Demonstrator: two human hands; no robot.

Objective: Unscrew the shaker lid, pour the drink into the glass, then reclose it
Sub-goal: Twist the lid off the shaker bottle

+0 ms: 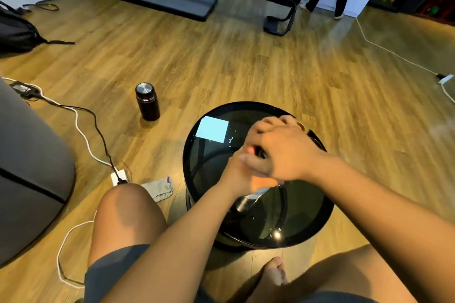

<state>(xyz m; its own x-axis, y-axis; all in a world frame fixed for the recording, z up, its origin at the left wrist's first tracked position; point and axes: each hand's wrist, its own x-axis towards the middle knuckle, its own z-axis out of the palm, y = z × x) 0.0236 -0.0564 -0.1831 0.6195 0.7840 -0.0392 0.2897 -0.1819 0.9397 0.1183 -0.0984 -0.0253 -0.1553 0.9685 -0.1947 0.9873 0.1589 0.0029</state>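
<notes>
in the head view, the shaker is held tilted over the round glass table, its metal body gripped from below by the left hand. its top is covered by the right hand, curled closed over the lid, which is hidden.

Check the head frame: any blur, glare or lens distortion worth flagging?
Head view: motion blur smears both hands, left hand and right hand, and the silver metal shaker between them; the round black glass table reflects a bright rectangle and a point glare near its front rim; wide-angle bending curves the wooden floor edges.
</notes>
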